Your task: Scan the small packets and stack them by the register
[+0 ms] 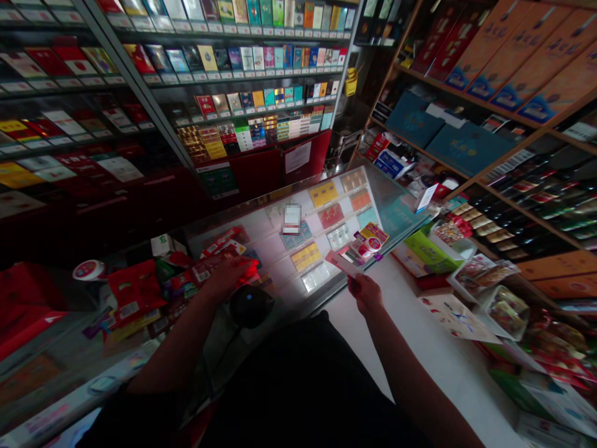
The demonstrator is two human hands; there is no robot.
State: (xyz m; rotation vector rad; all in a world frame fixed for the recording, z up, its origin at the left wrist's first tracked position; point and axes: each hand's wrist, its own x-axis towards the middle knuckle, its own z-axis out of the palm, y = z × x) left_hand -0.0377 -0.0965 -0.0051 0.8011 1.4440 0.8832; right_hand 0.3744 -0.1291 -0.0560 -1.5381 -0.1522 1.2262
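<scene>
My left hand [228, 275] is over the near part of the glass counter [280, 193], its fingers curled and lit bright red. What they hold, if anything, is hard to make out in the glare. Just below stands a round black scanner [250, 307] with a small blue light. Beside this hand lies a heap of snack packets, among them a red bag [135, 289] and a dark red packet with a barcode [203, 274]. At the counter's right edge, my right hand [366, 294] pinches a flat pale pink-and-white packet [342, 262].
Cigarette packs [261, 59] line the shelves ahead. A white tub [89, 270] stands at left. Colourful packets [370, 239] lie on the counter's right end. Shelves with boxes [459, 146] and bottles rise at right, above open boxes of snacks [506, 305] along the floor [354, 339].
</scene>
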